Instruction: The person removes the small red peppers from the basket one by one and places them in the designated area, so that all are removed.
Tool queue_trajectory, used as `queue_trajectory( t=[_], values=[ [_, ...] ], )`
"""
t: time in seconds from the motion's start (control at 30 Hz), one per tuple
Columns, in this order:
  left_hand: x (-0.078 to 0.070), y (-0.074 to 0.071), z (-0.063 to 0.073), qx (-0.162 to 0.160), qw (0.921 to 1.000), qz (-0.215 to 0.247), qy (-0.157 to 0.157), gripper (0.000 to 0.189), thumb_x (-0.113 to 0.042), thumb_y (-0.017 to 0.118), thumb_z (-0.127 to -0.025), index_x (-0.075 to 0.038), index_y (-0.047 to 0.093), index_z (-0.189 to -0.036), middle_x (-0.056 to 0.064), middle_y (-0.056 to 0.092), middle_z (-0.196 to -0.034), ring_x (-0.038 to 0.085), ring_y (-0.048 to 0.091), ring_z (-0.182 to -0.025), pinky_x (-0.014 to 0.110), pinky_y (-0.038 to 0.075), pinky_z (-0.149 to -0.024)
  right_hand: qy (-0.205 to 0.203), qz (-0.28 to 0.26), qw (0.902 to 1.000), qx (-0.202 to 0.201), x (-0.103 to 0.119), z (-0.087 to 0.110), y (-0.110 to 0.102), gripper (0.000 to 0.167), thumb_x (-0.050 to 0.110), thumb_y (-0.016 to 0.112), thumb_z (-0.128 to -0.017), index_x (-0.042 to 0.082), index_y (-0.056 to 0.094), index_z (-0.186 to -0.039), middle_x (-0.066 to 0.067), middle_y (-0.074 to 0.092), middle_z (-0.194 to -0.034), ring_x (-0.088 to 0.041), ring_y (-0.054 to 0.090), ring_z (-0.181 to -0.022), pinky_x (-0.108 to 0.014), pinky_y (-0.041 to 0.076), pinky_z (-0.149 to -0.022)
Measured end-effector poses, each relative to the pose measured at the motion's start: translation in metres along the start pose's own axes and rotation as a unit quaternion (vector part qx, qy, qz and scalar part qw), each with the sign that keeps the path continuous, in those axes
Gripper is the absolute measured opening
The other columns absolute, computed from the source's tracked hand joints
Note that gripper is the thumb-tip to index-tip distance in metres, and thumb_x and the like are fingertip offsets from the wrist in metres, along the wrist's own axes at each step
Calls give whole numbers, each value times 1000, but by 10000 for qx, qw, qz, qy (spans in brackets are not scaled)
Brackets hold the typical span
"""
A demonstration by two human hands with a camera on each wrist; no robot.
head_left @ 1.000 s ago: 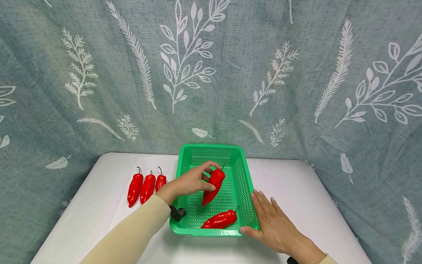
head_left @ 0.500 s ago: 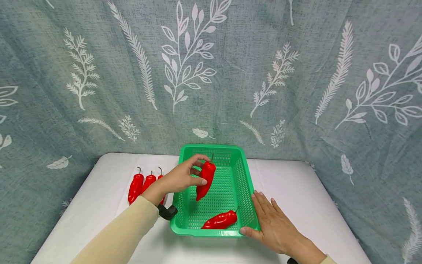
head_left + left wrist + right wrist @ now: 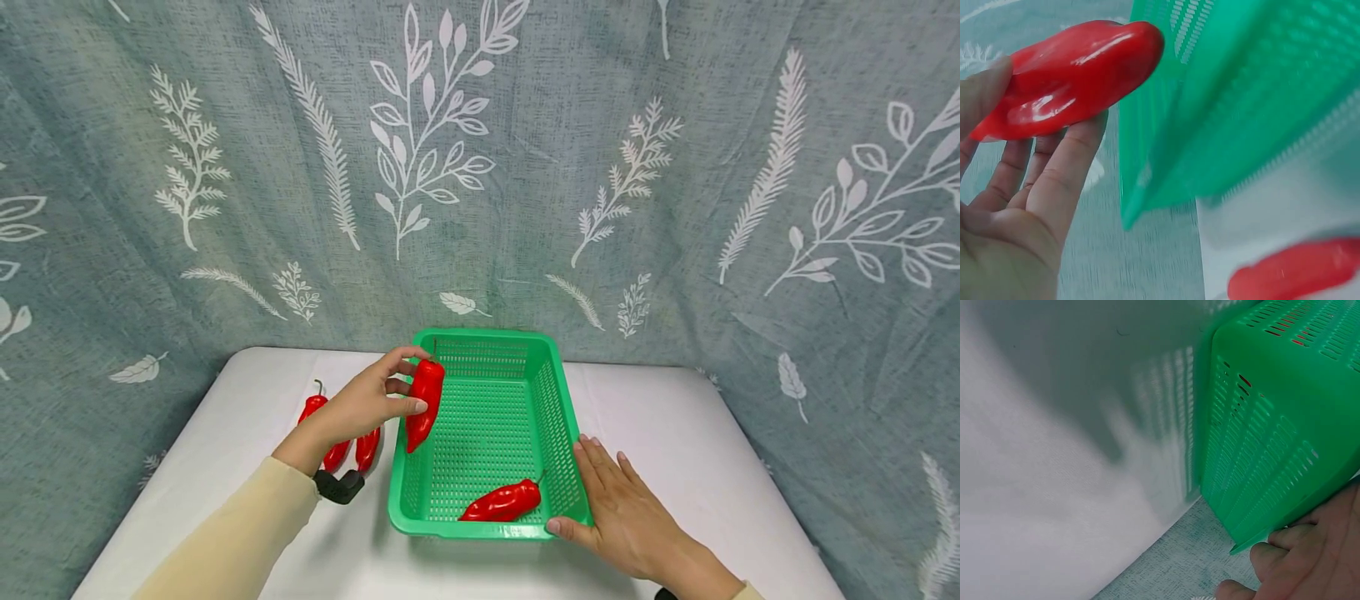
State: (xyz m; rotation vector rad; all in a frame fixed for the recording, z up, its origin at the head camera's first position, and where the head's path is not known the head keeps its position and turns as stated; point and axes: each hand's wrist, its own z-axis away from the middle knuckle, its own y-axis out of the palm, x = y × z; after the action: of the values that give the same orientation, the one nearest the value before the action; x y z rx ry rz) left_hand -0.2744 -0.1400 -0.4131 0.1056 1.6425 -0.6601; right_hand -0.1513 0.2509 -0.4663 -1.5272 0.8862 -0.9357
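In the head view my left hand (image 3: pixel 367 402) pinches a red pepper (image 3: pixel 426 398) between thumb and fingers, above the left wall of a green basket (image 3: pixel 480 530). The same held pepper (image 3: pixel 1079 78) fills the upper left of the left wrist view, its body tilted. My right hand (image 3: pixel 630 521) rests with straight fingers along the basket's right rim, thumb on the near right corner. Another red pepper (image 3: pixel 502 502) lies in the basket near its front wall. The right wrist view shows the fingers of my right hand (image 3: pixel 1310 556) at the basket's rim.
Left of the basket, a few red peppers (image 3: pixel 367 450) lie on the white table (image 3: pixel 660 408), partly hidden by my left arm. A grey-green leaf-patterned curtain (image 3: pixel 525 208) hangs behind the table's far edge.
My left hand has moved left with the pepper, from over the basket's middle to its left wall. The right hand and the basket have stayed in place.
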Motion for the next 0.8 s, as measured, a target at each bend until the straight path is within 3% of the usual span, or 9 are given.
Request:
queue_trajectory(
  t=[0.43,0.8],
  values=[
    [29,-60,38,-525,9973,-257,-448,71,-19,77,-98,-19,39,-158,21,51,-146,33,66,-121,45,62,-94,-122,130,9998,-96,0,1,0,106,75,53,-97,-7,33,-161,-22,34,-169,-39,32,-158,-60,33,-124],
    [60,-110,67,-1090,9862,-803,-955,78,-21,73,-101,-14,30,-165,31,45,-152,43,65,-123,49,63,-91,-112,58,9999,-20,2,0,-2,106,74,53,-98,-9,33,-160,-24,34,-168,-40,31,-158,-59,33,-124]
  ],
)
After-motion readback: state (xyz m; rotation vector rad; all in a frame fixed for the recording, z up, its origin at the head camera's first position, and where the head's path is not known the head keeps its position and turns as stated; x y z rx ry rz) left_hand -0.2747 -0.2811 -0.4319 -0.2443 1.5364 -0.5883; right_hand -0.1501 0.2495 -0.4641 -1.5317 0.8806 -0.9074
